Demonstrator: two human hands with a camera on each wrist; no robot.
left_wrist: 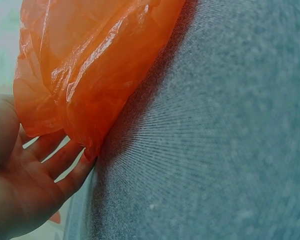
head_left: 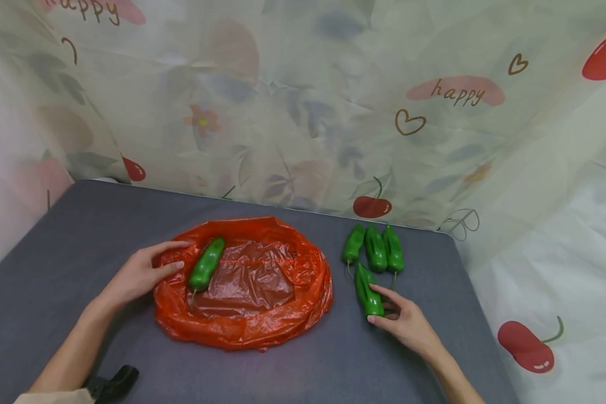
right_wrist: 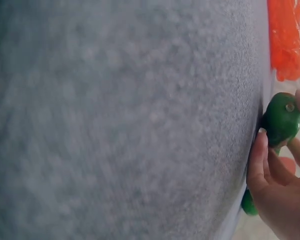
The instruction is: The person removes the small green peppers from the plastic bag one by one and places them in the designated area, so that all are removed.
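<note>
1. A printed cloth (head_left: 313, 129) stood behind the grey worktop (head_left: 303, 373).
2. The left grip (head_left: 142, 273), fingers nearly straight, touched the rim of the red bag (head_left: 232, 332), probably steadying it.
3. The bag lay spread wide, seemingly for easy access; one pepper (head_left: 207, 265) lay inside, leftward.
4. Three peppers (head_left: 376, 251) lay grouped, apparently for easy reach.
5. Just nearer, the right grip (head_left: 406, 324) pinched a fourth pepper (head_left: 366, 287) by its near end.

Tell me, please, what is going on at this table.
A person's right hand holds a green pepper with thumb and fingers, just nearer the person than three other peppers on the table. Their left hand touches the left side of an open red plastic bag, with one pepper inside.
</note>
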